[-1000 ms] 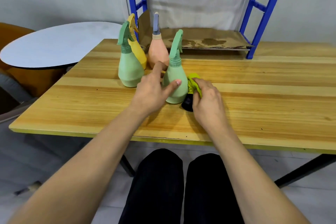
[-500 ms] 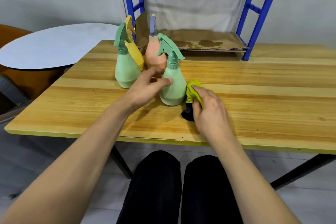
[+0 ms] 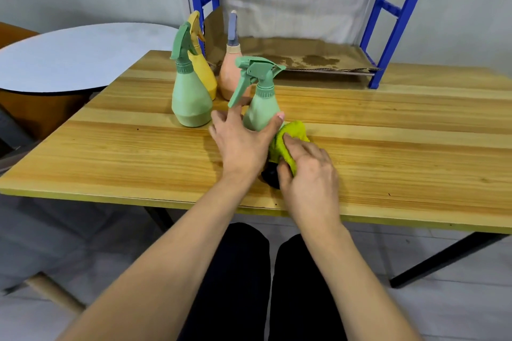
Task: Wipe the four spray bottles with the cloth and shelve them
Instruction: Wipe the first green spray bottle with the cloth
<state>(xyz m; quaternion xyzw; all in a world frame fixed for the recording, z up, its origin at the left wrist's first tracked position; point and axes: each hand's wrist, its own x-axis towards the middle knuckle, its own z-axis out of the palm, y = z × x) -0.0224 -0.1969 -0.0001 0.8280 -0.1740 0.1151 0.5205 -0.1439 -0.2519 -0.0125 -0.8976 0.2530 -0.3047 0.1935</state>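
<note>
1. Left hand (image 3: 240, 144) is wrapped round the lower body of the nearer green spray bottle (image 3: 261, 108). The thumb lies along the bottle's right side and the index finger runs up its left side, so the bottle sits right in the fork between them. The other fingers go behind it, can't see how far.
2. That bottle stands upright on the wooden table (image 3: 401, 147), nozzle pointing right, trigger hanging over the left hand's fingers.
3. Right hand (image 3: 307, 174) is curled over a bunched yellow-green cloth (image 3: 288, 138), fingers bent down onto it and gripping. The cloth sticks out past the fingertips and touches the bottle's base on its right side. There's a dark bit under the hand; can't tell what.
4. The other three stand in a cluster just behind-left: second green bottle (image 3: 191, 97), yellow bottle (image 3: 203, 69), peach bottle (image 3: 231, 75).
5. Blue shelf rack (image 3: 388, 36) stands at the table's far edge, with brown cardboard (image 3: 304, 58) on its bottom level.
6. Round grey table (image 3: 69, 58) off to the left.
</note>
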